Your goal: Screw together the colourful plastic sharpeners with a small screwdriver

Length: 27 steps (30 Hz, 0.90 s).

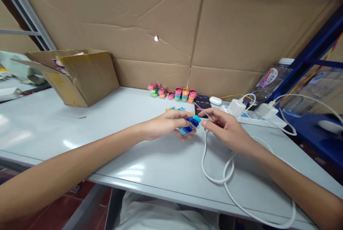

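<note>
A small blue and light-blue plastic piece (192,124) is held in my left hand (171,123), its fingers wrapped round it above the grey table (160,162). Close by on the right, my right hand (226,128) grips a screwdriver (217,124) with a red handle; its thin metal shaft points up and to the left, past the blue piece. Beyond my left hand lie small yellow and teal pieces (175,109), partly hidden by the fingers. A phone (203,104) showing a running timer lies just behind my right hand.
Colourful small stacked pieces (178,94) line the back of the table. An open cardboard box (88,76) stands at the left. At the right are a white earbud case (215,100), a power strip (250,118) with chargers, a bottle (273,78) and a looped white cable (227,180).
</note>
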Available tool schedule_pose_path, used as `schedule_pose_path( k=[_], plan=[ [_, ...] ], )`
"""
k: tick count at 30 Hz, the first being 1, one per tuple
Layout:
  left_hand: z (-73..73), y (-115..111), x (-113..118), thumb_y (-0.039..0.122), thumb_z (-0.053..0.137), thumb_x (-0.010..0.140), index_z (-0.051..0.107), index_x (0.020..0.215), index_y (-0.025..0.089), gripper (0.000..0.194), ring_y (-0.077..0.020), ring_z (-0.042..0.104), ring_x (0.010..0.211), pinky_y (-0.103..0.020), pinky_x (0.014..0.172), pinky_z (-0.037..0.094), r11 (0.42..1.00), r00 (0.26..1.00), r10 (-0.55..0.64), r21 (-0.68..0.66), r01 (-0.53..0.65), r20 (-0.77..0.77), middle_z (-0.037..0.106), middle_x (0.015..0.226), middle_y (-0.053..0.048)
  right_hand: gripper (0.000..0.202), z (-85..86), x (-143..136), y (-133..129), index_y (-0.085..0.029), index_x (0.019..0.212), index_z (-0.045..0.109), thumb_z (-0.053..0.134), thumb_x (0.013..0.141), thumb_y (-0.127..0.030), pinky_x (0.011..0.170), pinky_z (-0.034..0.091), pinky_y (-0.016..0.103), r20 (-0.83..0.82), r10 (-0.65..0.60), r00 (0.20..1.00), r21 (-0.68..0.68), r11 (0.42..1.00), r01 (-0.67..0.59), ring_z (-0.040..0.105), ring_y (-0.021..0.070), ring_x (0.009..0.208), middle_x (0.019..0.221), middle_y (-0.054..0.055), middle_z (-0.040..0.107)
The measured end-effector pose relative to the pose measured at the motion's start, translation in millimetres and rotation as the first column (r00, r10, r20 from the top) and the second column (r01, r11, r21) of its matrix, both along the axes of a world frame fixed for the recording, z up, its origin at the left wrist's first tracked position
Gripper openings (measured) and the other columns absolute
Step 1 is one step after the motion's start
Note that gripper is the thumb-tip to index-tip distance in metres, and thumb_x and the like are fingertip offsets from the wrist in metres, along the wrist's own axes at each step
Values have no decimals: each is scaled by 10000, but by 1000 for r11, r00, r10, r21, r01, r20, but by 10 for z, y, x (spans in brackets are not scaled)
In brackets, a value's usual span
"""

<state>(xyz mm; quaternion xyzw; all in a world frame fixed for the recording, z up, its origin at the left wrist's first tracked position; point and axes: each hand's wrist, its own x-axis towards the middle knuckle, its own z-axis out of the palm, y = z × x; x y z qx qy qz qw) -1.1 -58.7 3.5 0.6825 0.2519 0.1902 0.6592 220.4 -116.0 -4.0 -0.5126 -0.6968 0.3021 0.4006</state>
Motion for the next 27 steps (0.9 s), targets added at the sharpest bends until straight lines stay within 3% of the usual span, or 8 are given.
schedule_pose_path(
  k=[6, 10, 13, 16, 21, 24, 27],
  plan=[
    [6, 8, 20, 314, 608, 893, 673, 1066, 135, 258, -140, 658, 739, -266, 622, 485, 995, 989, 83, 72, -75, -125, 713, 977, -88, 360, -141, 65, 134, -172, 1211, 615, 570, 906, -357, 614, 357, 296, 286, -78, 955, 69, 996, 61, 458, 146, 599, 643, -60, 451],
    [-9, 44, 18, 292, 567, 882, 673, 1030, 132, 243, -121, 621, 663, -258, 576, 435, 988, 975, 131, 106, -113, -182, 717, 919, -70, 402, -196, 67, 205, -167, 1229, 639, 570, 913, -405, 584, 330, 295, 467, -49, 883, 38, 999, 36, 483, 169, 579, 585, -54, 474],
    [-10, 58, 16, 267, 521, 896, 659, 1028, 132, 234, -117, 623, 660, -259, 584, 440, 990, 975, 117, 105, -98, -191, 707, 899, -57, 277, -190, 50, 209, -189, 1074, 690, 557, 929, -385, 577, 314, 298, 478, -20, 878, 46, 999, -2, 466, 164, 558, 557, -53, 458],
    [-9, 63, 14, 263, 517, 901, 647, 1029, 134, 223, -108, 607, 641, -252, 569, 426, 990, 974, 112, 111, -92, -195, 704, 881, -48, 221, -171, 56, 193, -197, 980, 709, 571, 935, -364, 641, 368, 306, 478, -6, 879, 90, 995, -42, 532, 173, 664, 685, -5, 573],
    [-34, 79, 9, 315, 546, 905, 650, 1052, 138, 253, -93, 540, 585, -245, 549, 397, 982, 965, 129, 165, -92, -230, 701, 837, -40, 254, -182, 101, 188, -212, 1077, 750, 581, 956, -359, 803, 463, 351, 457, 25, 889, 145, 984, -102, 630, 212, 916, 1098, 89, 680],
    [-40, 78, 12, 333, 573, 891, 668, 1029, 128, 265, -86, 511, 563, -247, 561, 403, 972, 952, 162, 209, -108, -260, 689, 805, -32, 236, -207, 107, 193, -222, 1066, 745, 566, 969, -341, 831, 494, 362, 454, 92, 886, 94, 984, -150, 675, 225, 962, 1118, 76, 731],
    [-29, 71, 16, 333, 584, 885, 683, 1008, 113, 271, -81, 484, 542, -250, 568, 407, 960, 943, 190, 253, -120, -275, 669, 761, -21, 241, -229, 102, 191, -237, 1153, 680, 620, 941, -336, 851, 523, 370, 384, 62, 921, 111, 987, -112, 705, 244, 1027, 1162, 58, 759]
  ],
)
